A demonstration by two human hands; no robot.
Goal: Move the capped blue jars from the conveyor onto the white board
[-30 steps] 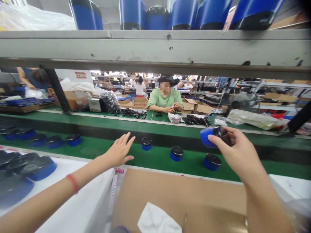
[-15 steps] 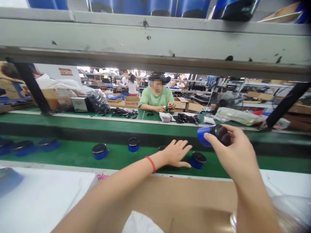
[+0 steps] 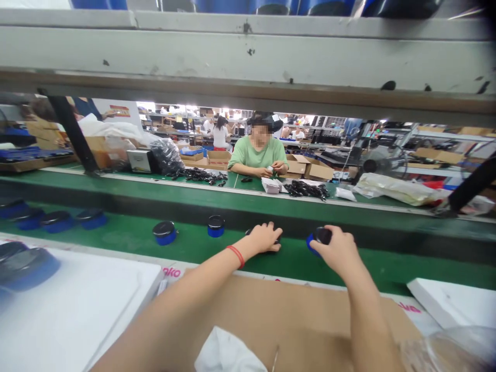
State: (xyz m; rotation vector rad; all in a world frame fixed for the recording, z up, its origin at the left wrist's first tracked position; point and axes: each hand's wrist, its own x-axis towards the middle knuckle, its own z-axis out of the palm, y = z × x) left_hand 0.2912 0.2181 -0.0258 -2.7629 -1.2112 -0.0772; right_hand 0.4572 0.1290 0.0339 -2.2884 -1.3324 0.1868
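My left hand [image 3: 265,237], with a red band at the wrist, is closed over a short round black-topped unit [image 3: 248,232] on the green belt, covering most of it. Low over the belt, my right hand [image 3: 339,247] grips a blue-and-black round unit [image 3: 321,236] between thumb and fingers, its black face tilted up. I cannot tell whether this one touches the belt. Left of my hands stand another blue unit with a black top [image 3: 216,226] and a similar one [image 3: 165,232].
Several more units [image 3: 58,221] are on the belt at far left. Brown cardboard [image 3: 302,310] and a crumpled white cloth [image 3: 228,351] lie before me, between white foam boards [image 3: 116,279]. A shelf beam [image 3: 248,57] crosses overhead. A person in green [image 3: 258,155] sits opposite, near black cables [image 3: 306,189].
My right hand has come down and left with its unit towards the belt. My left hand has moved left, and its spread fingers have closed over a unit. The view has shifted slightly.
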